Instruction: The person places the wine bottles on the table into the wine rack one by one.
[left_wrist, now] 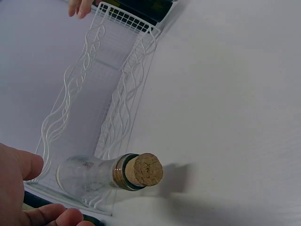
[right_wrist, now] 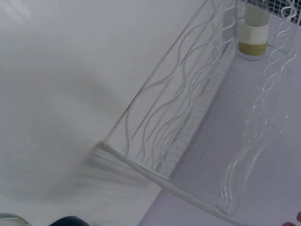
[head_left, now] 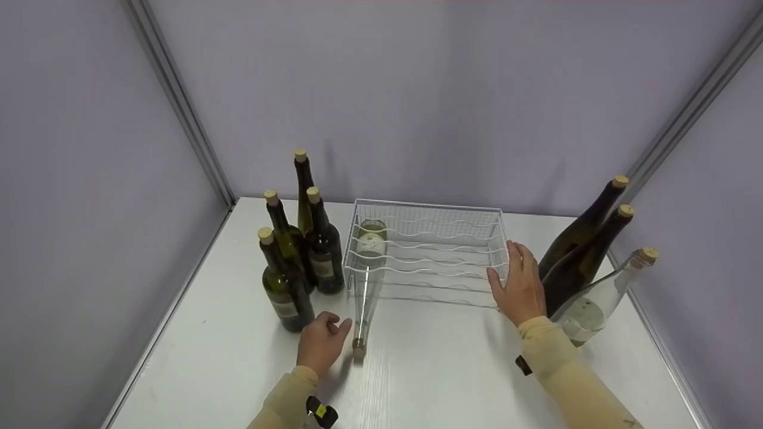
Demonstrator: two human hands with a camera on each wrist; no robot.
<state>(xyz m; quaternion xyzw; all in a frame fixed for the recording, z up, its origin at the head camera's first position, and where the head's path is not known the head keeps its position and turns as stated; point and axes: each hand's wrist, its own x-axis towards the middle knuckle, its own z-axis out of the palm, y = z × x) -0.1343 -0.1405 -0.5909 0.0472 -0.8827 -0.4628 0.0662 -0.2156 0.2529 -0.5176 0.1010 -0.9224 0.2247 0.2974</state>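
A clear glass bottle [head_left: 368, 286] with a cork stopper [left_wrist: 148, 169] lies at the left end of a white wire rack [head_left: 429, 262], its neck jutting toward the front. Just left of that neck is my left hand [head_left: 322, 342], fingers loosely bent and holding nothing; in the left wrist view its thumb and fingertips stand apart from the glass. My right hand [head_left: 521, 289] rests at the rack's right end, fingers fairly straight and thumb spread toward the inside. Only its fingertips enter the right wrist view, at the lower right corner.
Several dark corked bottles [head_left: 289, 298] stand upright left of the rack. At the right, close beside my right hand, are two dark bottles [head_left: 587, 256] and a clear bottle [head_left: 596, 310] with a pale label. Pale walls [head_left: 417, 107] enclose the white table [head_left: 429, 369].
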